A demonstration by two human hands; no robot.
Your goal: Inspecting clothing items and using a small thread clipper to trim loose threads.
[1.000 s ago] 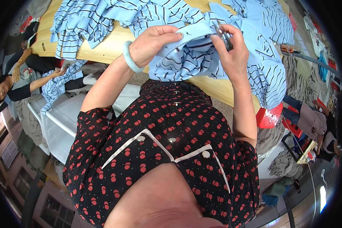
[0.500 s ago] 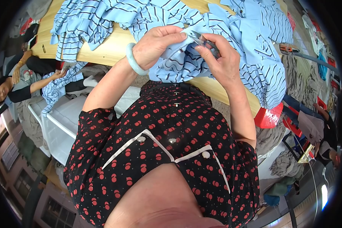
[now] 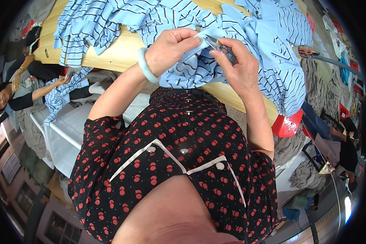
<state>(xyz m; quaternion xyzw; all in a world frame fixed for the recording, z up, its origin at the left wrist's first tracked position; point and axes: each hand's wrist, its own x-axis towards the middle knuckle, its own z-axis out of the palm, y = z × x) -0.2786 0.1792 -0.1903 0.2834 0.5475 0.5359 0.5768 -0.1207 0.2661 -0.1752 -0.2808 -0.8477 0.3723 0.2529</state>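
Note:
My left hand is closed, pinching the plain light-blue edge of a striped garment between thumb and fingers. A pale green bangle sits on that wrist. In my right hand is a small pair of metal thread snips, held between thumb and fingers. Its pointed tips meet the blue edge just right of my left thumb. Whether the blades are parted there is too small to tell. The rest of the garment hangs bunched below my hands at the table's near edge.
More blue striped garments lie heaped across the wooden table. A white plastic bin stands below left, near a seated person holding striped cloth. A red bag is at the right, with another person beyond grey cloth piles.
The blue edge has turned slightly in my fingers and my left wrist has shifted a little right. My right hand has barely moved. The person at far right has changed posture.

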